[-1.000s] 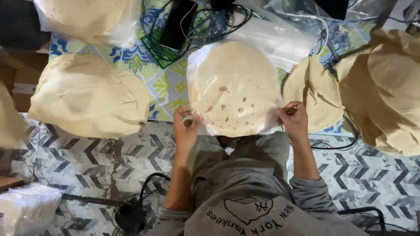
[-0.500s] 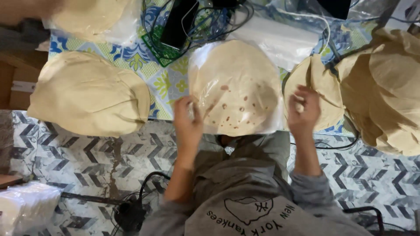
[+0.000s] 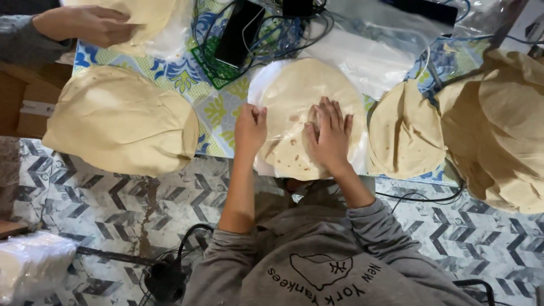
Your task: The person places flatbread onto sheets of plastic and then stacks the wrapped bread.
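A person in a grey sweatshirt (image 3: 317, 266) leans over a desk (image 3: 221, 107) covered with a blue, green and white flowery cloth. Both of the person's hands rest on a round, pale flatbread with small brown spots (image 3: 306, 113), which lies in a clear plastic bag (image 3: 362, 68) on the desk, right in front of the person.

The left hand (image 3: 250, 129) sits at the left edge of the flatbread. Its fingers are bent a little and press down on the plastic and the bread; it is not closed around anything. The right hand (image 3: 330, 135) lies flat and open on the middle of the flatbread, fingers spread, palm down.

To the left of this flatbread, near the desk's front edge, is a big stack of pale round flatbreads (image 3: 122, 122). It hangs a little over the edge. To the right, just beside the bag, lies a smaller pile of folded flatbreads (image 3: 405, 136). Further right is a large heap of crumpled flatbreads (image 3: 504, 130), touching the smaller pile.

At the top left, another person's hand (image 3: 90, 25) with a grey sleeve lies on one more flatbread in plastic (image 3: 150, 14). A black phone-shaped thing (image 3: 238, 34) and a tangle of dark cables (image 3: 283, 34) lie at the back of the desk, behind the flatbread.

The floor (image 3: 102, 209) under the desk has a grey and white zigzag pattern. A black cable (image 3: 187, 243) curls on it near the person's left arm. A white plastic-wrapped bundle (image 3: 31, 263) sits at the bottom left.
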